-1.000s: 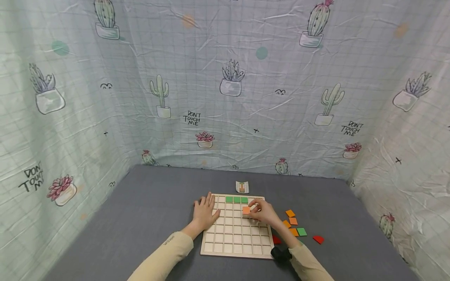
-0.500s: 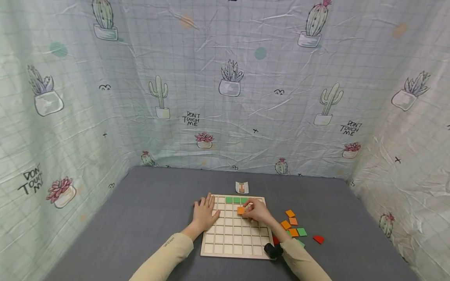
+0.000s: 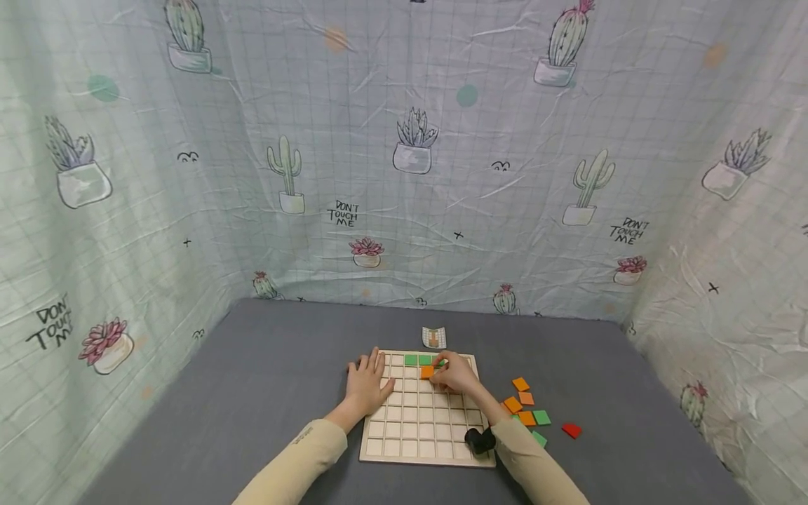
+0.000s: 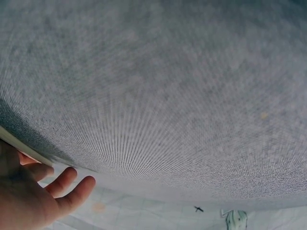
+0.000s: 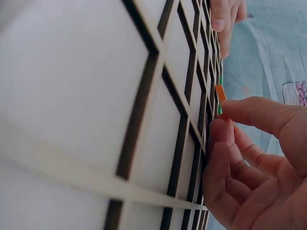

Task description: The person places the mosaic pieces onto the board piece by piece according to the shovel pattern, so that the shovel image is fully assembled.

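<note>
A wooden grid board (image 3: 409,428) lies on the grey table, with green square tiles (image 3: 411,360) set along its far row. Thumb and fingers of my right hand (image 3: 457,375) pinch an orange square tile (image 3: 427,372) just on the near side of that green row. In the right wrist view the orange tile (image 5: 220,92) stands tilted at the fingertips, close over the grid. My left hand (image 3: 366,386) rests on the board's left edge, fingers spread. The left wrist view shows this hand (image 4: 45,196) at the board's rim, holding no tile.
Right of the board lie several loose tiles: orange (image 3: 520,384), green (image 3: 541,418) and red (image 3: 571,430). A small printed card (image 3: 433,337) is behind the board. A black wrist device (image 3: 480,441) hangs over the board's near right corner. Cactus-print cloth (image 3: 404,273) encloses the table.
My right hand has moved left and slightly away with the orange tile, from the board's right part to just below the green row. The left hand has stayed put.
</note>
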Available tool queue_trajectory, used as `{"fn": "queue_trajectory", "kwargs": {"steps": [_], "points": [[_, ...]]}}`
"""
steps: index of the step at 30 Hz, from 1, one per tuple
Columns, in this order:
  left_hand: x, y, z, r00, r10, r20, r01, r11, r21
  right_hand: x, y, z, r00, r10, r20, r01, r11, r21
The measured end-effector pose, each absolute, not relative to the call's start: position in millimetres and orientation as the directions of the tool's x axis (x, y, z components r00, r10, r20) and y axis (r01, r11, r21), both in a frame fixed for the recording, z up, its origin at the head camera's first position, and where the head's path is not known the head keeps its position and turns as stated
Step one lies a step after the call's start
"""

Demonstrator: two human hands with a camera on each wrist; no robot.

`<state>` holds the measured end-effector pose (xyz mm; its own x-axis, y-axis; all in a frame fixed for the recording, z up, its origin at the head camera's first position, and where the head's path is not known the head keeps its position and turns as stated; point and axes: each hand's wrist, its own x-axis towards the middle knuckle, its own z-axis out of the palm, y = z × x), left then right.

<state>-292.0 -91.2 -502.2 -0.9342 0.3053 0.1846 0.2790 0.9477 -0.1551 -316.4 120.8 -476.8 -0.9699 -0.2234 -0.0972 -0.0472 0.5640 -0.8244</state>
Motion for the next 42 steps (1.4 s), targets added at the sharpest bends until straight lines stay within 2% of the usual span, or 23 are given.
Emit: {"fn": "queue_trajectory", "kwargs": {"steps": [13, 29, 42], "points": [[-290.9, -90.5, -499.6, -0.932, 0.304, 0.199, 0.273, 0.947, -0.171, -320.7, 117.1, -475.5, -0.974, -0.195, -0.118, -0.026, 0.609, -0.792], [-291.9, -90.8, -497.9, -0.937, 0.297, 0.184, 0.258, 0.944, -0.206, -320.3, 115.1, -473.9, -0.975, -0.188, -0.121, -0.014, 0.589, -0.808], [-293.2, -90.9, -497.6, -0.934, 0.299, 0.194, 0.264, 0.946, -0.19, -322.4, 118.8, -475.0, -0.969, -0.215, -0.121, -0.024, 0.572, -0.82]]}}
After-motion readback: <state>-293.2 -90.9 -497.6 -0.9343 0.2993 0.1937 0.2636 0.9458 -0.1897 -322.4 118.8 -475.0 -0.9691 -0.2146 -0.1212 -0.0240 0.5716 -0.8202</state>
